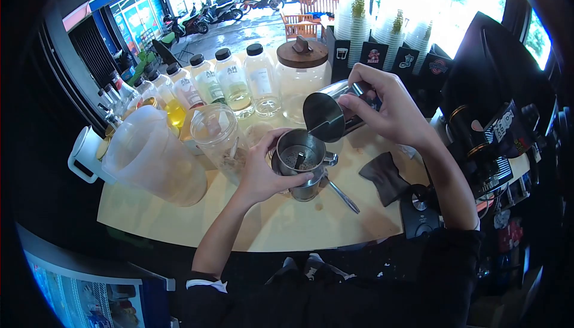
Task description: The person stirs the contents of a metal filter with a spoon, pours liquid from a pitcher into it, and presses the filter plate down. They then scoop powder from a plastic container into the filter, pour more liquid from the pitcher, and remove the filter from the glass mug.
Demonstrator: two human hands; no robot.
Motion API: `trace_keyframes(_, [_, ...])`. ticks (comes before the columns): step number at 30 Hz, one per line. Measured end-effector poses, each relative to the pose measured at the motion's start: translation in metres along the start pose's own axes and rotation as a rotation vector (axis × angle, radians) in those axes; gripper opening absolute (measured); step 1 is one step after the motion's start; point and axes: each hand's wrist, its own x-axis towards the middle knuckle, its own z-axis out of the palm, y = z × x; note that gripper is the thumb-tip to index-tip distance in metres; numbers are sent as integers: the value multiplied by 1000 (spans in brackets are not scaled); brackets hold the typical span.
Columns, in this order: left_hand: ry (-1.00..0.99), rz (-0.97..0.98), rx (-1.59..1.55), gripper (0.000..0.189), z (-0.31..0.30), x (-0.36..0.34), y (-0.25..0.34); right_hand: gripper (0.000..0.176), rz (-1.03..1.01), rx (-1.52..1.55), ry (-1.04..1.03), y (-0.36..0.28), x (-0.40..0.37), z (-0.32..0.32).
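Note:
My left hand [263,175] wraps around a metal drip coffee filter [287,142], which has a small side handle and a perforated inside. Beneath the filter, a small glass [306,192] partly shows on the table. My right hand [388,110] grips a steel pitcher [323,117], tilted so that its lip hangs just over the filter's rim. Whether liquid is running from the lip is hard to make out. Beside the glass lies a metal spoon [343,197].
Left of my hands stand a large cloudy plastic jug [149,154] and a clear jar [214,133]. Several black-capped bottles [232,83] and a wooden-lidded jar [303,74] line the back. A dark cloth [384,178] and a black machine [478,89] are at right.

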Motion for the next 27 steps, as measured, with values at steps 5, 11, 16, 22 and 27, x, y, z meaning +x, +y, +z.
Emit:
trace_keyframes(5, [-4,-73,-114,78,6,-3,-5,21,-51,-38,51,1,8,7])
trace_keyframes(11, [-19,-98,-143,81,9,-3,-7,23,-101,-81,57,3,14,12])
trace_keyframes(16, [-41,-118,-143,82,7,-3,-4,22,-128,-81,84,6,16,15])
trace_keyframes(22, [-21,-101,-135,81,6,-2,-3,21,-77,-121,73,1,14,10])
trace_keyframes(27, [20,-78,-103,83,7,0,-2,20,-55,-30,78,-1,11,10])
